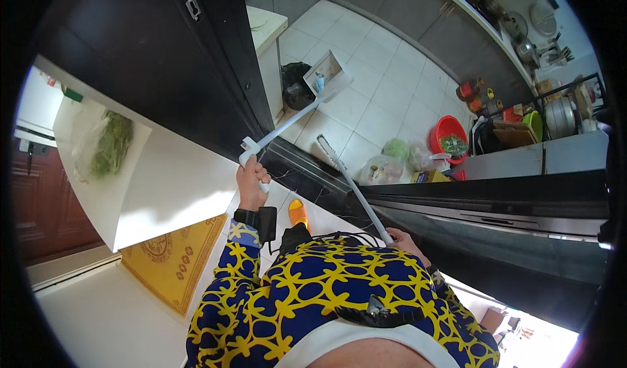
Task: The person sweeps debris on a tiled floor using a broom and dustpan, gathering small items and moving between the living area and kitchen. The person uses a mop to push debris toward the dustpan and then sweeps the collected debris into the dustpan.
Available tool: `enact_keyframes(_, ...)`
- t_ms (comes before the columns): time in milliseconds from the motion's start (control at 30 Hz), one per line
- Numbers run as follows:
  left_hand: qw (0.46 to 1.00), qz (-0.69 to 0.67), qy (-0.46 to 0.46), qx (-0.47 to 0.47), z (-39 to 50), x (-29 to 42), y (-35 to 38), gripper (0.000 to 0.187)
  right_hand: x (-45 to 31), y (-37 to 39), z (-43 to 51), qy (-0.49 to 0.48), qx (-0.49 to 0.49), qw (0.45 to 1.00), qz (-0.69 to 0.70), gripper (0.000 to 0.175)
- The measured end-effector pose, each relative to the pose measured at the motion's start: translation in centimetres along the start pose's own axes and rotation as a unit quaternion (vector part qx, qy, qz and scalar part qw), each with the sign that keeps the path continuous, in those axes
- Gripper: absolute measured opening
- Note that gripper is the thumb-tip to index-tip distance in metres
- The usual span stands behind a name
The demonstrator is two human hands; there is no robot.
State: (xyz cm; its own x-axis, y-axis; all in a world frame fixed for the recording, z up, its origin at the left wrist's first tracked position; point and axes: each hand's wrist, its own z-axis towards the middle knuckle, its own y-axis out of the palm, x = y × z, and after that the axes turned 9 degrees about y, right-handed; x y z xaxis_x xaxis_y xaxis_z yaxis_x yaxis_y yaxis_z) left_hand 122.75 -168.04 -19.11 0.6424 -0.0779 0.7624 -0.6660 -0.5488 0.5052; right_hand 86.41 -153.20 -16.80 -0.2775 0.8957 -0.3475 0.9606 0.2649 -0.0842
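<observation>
My left hand (252, 184) grips the white handle of a long-handled dustpan (337, 76). The pan is held out over the tiles beside a bin with a black bag (298, 92). A small blue and white scrap (320, 83) lies inside the pan. In my right hand (409, 245), close to my waist, is the top of a pale broom handle (365, 201). The broom's narrow bristled head (329, 148) points away from me, near the black marble threshold (306, 167). Whether the bristles touch the floor, I cannot tell.
A dark door frame (215, 69) stands on the left. On the right, plastic bags (382, 169) and a red basin of greens (453, 143) sit on the floor. A white cabinet (171, 191) bears bagged greens (112, 145). Bottles (477, 96) stand by grey cupboards.
</observation>
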Motion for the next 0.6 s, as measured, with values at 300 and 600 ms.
enact_keyframes(300, 0.967, -0.211, -0.117, 0.079, 4.2, 0.3, -4.3, 0.017, -3.3, 1.0, 3.0, 0.001, -0.006, 1.0, 0.003, 0.055)
enact_keyframes(600, 0.918, -0.127, -0.213, 0.309, 5.5, -2.4, -11.1, 0.024, -7.0, 0.9, 3.6, 0.021, -0.058, 0.998, 0.014, 0.048)
